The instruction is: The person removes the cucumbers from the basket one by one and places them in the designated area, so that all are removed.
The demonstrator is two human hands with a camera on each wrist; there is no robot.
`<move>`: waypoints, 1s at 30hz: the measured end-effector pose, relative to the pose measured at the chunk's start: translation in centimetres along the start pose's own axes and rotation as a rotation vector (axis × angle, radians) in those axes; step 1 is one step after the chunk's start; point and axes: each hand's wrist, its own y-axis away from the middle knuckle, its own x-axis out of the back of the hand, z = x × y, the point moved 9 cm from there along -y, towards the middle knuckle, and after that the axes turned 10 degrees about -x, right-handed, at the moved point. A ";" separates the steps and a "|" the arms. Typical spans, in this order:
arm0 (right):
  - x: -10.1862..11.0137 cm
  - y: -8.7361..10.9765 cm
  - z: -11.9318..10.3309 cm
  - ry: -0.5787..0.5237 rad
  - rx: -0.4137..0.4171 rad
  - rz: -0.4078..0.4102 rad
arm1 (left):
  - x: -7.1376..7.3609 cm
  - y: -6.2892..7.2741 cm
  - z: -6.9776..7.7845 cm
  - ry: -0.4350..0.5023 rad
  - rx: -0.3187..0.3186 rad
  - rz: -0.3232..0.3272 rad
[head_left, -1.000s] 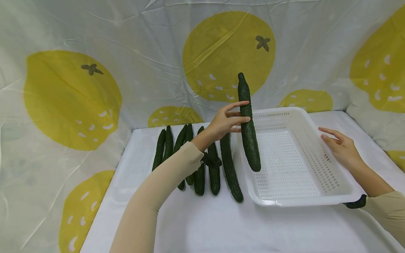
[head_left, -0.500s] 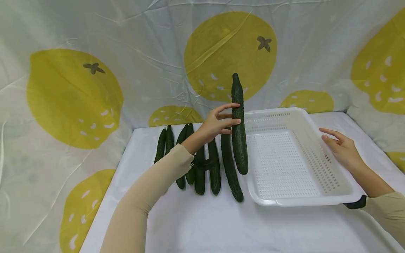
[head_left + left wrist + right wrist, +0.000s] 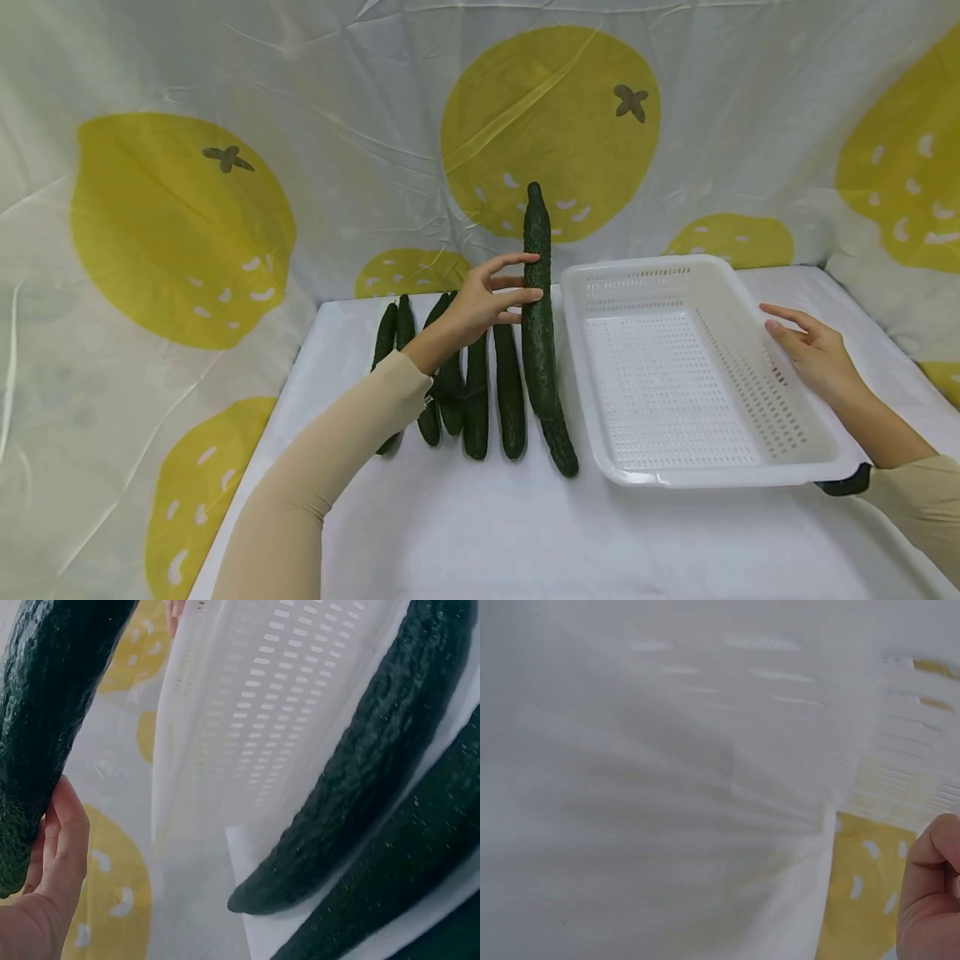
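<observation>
My left hand (image 3: 476,304) pinches a long dark-green cucumber (image 3: 538,333) between thumb and fingers, roughly upright above the table. In the head view it covers most of the rightmost lying cucumber (image 3: 561,454). The left wrist view shows the fingers (image 3: 69,825) against the held cucumber's (image 3: 45,705) side. On the right stands a white perforated plastic basket (image 3: 637,477) with nothing in it. My right hand (image 3: 813,354) rests at the basket's right side, index finger and thumb by the rim; its other fingers are partly hidden. The right wrist view has this hand (image 3: 934,900) at its edge.
Several more cucumbers (image 3: 512,408) lie side by side on the white tablecloth (image 3: 480,533), left of the basket and partly behind my left arm. A pale curtain (image 3: 360,108) printed with yellow lemons hangs behind the table.
My left hand has carried the cucumber leftward, from over the basket's left rim to in front of the rightmost lying cucumber, and it has become more upright. The right hand and basket stay put.
</observation>
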 end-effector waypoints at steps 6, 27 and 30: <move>0.0 0.0 -0.1 -0.005 0.009 0.007 | 1.9 1.1 0.2 -0.036 -0.006 0.034; 0.0 0.1 0.0 0.001 -0.002 -0.014 | 8.6 4.5 0.4 -0.186 -0.006 0.041; 0.0 0.2 0.1 -0.039 0.000 -0.023 | 9.5 4.9 0.0 -0.199 0.005 0.044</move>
